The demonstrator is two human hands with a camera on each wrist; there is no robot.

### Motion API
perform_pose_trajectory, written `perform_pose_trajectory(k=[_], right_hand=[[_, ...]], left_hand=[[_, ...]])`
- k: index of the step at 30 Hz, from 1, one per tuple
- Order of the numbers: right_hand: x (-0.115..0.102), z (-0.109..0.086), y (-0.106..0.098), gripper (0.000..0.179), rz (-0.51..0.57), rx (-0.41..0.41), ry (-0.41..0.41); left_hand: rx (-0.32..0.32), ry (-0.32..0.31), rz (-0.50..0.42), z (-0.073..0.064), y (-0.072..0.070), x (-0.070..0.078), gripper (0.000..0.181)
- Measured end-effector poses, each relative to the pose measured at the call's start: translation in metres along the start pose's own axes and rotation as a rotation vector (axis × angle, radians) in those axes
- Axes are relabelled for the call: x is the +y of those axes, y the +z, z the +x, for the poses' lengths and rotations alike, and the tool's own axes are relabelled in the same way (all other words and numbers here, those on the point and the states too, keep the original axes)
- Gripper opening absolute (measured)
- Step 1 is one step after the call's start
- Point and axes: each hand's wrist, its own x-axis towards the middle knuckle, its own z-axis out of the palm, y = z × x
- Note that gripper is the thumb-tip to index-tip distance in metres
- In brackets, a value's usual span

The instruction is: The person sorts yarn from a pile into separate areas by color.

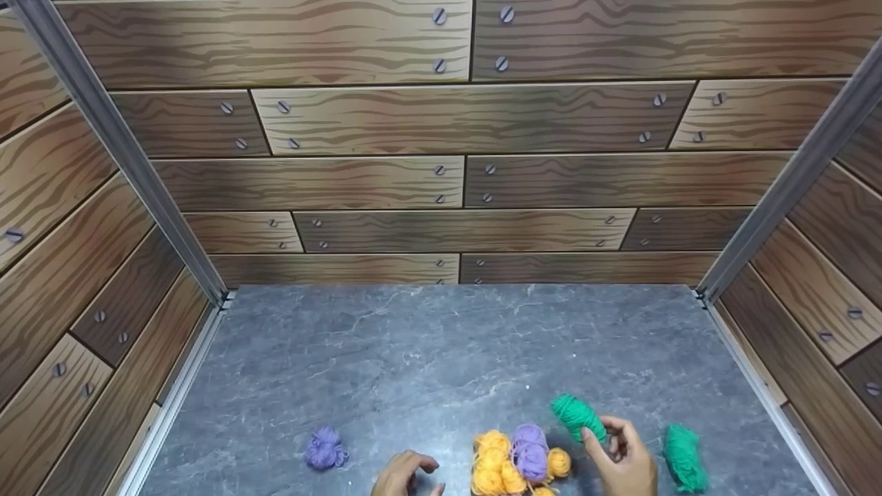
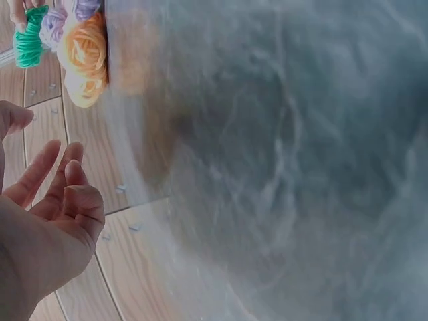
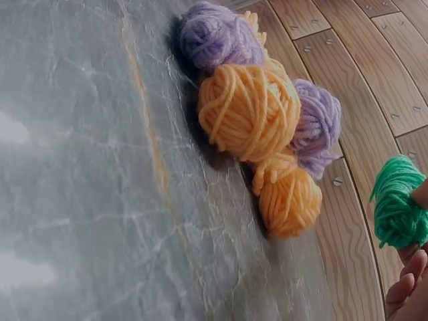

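My right hand (image 1: pixel 627 458) pinches a green yarn skein (image 1: pixel 577 416) between thumb and fingers, raised beside the yarn pile. The right wrist view shows the same green skein (image 3: pixel 400 204) at its right edge. My left hand (image 1: pixel 405 474) holds nothing, its fingers loosely bent, left of the pile; in the left wrist view the palm of that hand (image 2: pixel 57 227) shows. The pile has orange yarn balls (image 1: pixel 491 461) and purple yarn balls (image 1: pixel 530 453) bunched together. In the right wrist view, a large orange ball (image 3: pixel 249 112) sits between purple ones.
A second green skein (image 1: pixel 685 457) lies on the grey marbled table (image 1: pixel 441 344) to the right of my right hand. One purple yarn ball (image 1: pixel 326 448) lies apart at the left. Wood-patterned walls (image 1: pixel 386 182) with metal corner posts (image 1: pixel 778 162) enclose the table's back and sides.
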Motion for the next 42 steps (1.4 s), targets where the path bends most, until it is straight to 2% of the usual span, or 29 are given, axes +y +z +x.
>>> perform_pose_trajectory(k=[6, 9, 12, 20, 31, 34, 38, 40, 42], right_hand=[[0.004, 0.004, -0.007, 0.033, -0.009, 0.016, 0.017], [0.006, 0.007, -0.008, 0.032, -0.005, 0.037, 0.014], [0.008, 0.008, -0.009, 0.031, -0.01, 0.052, 0.014], [0.013, 0.011, -0.015, 0.033, -0.039, 0.076, 0.071], [0.024, 0.015, -0.022, 0.034, 0.008, 0.125, 0.12], [0.027, 0.015, -0.025, 0.034, 0.01, 0.127, 0.133], [0.032, 0.016, -0.029, 0.039, -0.005, 0.111, 0.168], [0.035, 0.017, -0.032, 0.043, -0.012, 0.1, 0.181], [0.037, 0.017, -0.033, 0.044, -0.024, 0.098, 0.191]], left_hand=[[-0.048, 0.004, -0.022, 0.003, 0.007, 0.002, 0.02], [-0.041, 0.035, -0.011, 0.004, 0.012, 0.003, 0.02], [-0.048, 0.031, -0.016, 0.004, 0.016, 0.005, 0.021], [-0.164, -0.104, -0.083, 0.007, 0.019, 0.013, 0.029], [-0.264, -0.217, -0.135, 0.01, 0.033, 0.03, 0.022], [-0.242, -0.194, -0.138, 0.008, 0.039, 0.032, 0.022], [-0.156, -0.104, -0.113, 0.002, 0.048, 0.032, 0.019], [-0.166, -0.106, -0.098, 0.003, 0.049, 0.033, 0.017], [-0.222, -0.125, -0.081, 0.007, 0.047, 0.034, 0.016]])
